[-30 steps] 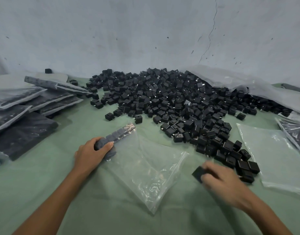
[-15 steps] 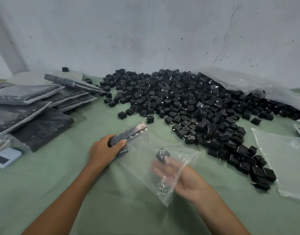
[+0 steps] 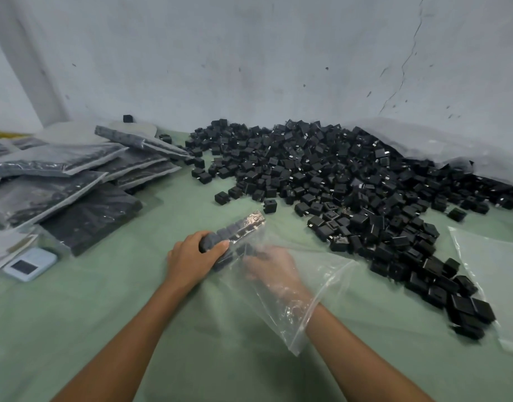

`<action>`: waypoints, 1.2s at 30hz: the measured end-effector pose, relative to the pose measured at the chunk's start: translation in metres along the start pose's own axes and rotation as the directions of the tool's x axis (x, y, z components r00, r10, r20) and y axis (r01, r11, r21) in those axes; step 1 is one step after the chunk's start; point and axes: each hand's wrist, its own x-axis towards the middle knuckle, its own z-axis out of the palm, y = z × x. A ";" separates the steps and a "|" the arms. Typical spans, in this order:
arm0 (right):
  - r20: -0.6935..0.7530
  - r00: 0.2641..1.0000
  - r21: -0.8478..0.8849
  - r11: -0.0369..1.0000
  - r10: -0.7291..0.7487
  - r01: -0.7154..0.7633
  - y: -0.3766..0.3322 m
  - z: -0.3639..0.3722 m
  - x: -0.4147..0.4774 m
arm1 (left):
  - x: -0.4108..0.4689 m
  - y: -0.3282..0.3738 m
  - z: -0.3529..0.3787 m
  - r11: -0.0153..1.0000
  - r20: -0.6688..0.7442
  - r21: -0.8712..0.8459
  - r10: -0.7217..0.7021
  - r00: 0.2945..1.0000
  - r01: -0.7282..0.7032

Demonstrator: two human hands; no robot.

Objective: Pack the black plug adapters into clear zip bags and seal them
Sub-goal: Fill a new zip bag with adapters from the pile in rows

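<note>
Green cloth [image 3: 104, 329]; right hand [image 3: 274, 266] inside zip bag [image 3: 325, 275].

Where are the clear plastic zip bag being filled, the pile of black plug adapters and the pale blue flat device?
clear plastic zip bag [image 3: 330, 274], head view: bare wall by its mouth.
pile of black plug adapters [image 3: 336, 175], head view: heap's middle.
pale blue flat device [image 3: 30, 264], head view: its top face.

The left hand [image 3: 188, 259] and left forearm [image 3: 127, 338], to the left of the clear zip bag [image 3: 316, 274], are bare and slim, the knuckles showing plainly. The right forearm [image 3: 354, 352], below the bag's mouth, is bare too. The right hand [image 3: 274, 265] shows only hazed and blurred through the bag's film.
</note>
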 end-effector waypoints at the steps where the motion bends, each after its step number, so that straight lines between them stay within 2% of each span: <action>1: 0.019 1.000 0.009 1.000 -0.015 0.015 0.001 0.003 0.000 | 0.000 0.000 0.000 1.000 0.000 -0.001 0.002 1.000 -0.002; 5: 0.025 0.995 0.039 0.995 -0.094 0.093 -0.002 0.010 0.001 | 0.001 0.000 0.001 1.000 -0.003 -0.006 -0.002 1.000 0.002; 11: -0.029 0.960 -0.206 0.941 -0.280 0.268 -0.002 0.006 0.005 | 0.003 -0.002 0.002 0.999 0.012 0.026 0.019 1.000 -0.019; 12: 0.004 0.964 -0.231 0.938 -0.266 0.259 -0.003 0.006 0.006 | 0.004 -0.003 0.002 0.999 0.018 0.032 0.021 1.000 -0.021; 15: 0.083 0.967 -0.118 0.961 -0.240 0.249 0.000 0.006 0.005 | 0.005 -0.005 0.002 0.999 0.042 0.041 0.022 0.999 -0.023; 20: 0.088 0.961 -0.240 0.930 -0.264 0.277 0.004 0.006 0.012 | 0.006 -0.003 0.000 0.997 0.063 0.069 0.018 0.998 -0.022; 23: 0.192 0.948 -0.312 0.901 -0.252 0.303 0.003 0.003 0.014 | 0.009 -0.001 -0.003 0.996 0.098 0.085 0.004 0.995 -0.013; 26: 0.211 0.946 -0.320 0.898 -0.244 0.303 0.004 0.002 0.016 | 0.011 0.004 -0.003 0.992 0.102 0.125 0.012 0.995 -0.025; 31: 0.207 0.944 -0.354 0.879 -0.258 0.318 0.005 0.006 0.017 | 0.017 0.005 -0.005 0.990 0.219 -0.140 0.036 0.975 -0.005; 36: 0.214 0.942 -0.366 0.873 -0.259 0.323 0.006 0.007 0.020 | 0.019 0.002 -0.008 0.981 0.243 -0.184 0.098 0.965 -0.054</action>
